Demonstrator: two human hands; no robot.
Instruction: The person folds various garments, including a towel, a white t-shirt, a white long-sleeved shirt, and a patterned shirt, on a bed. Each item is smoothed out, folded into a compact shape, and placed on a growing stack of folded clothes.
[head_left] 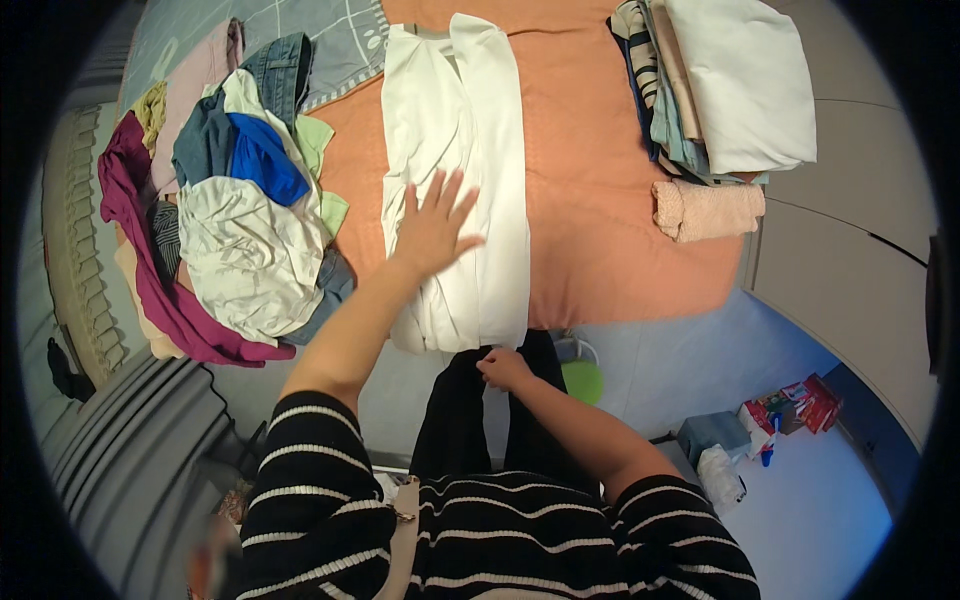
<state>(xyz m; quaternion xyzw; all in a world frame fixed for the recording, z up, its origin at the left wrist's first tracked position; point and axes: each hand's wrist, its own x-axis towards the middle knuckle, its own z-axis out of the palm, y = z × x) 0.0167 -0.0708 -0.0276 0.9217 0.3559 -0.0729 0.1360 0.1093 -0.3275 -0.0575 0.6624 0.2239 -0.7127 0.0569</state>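
A white garment, folded into a long strip with its neckline at the far end, lies on the orange bedspread. On its left half my left hand rests flat, fingers spread, over some creases. My right hand is closed at the garment's near hem, which hangs at the bed's edge. Whether cloth is pinched between those fingers is hidden.
Left on the bed is a loose heap of clothes, with a magenta piece trailing off it. A folded stack and a rolled peach cloth lie at right. Below stands a green stool.
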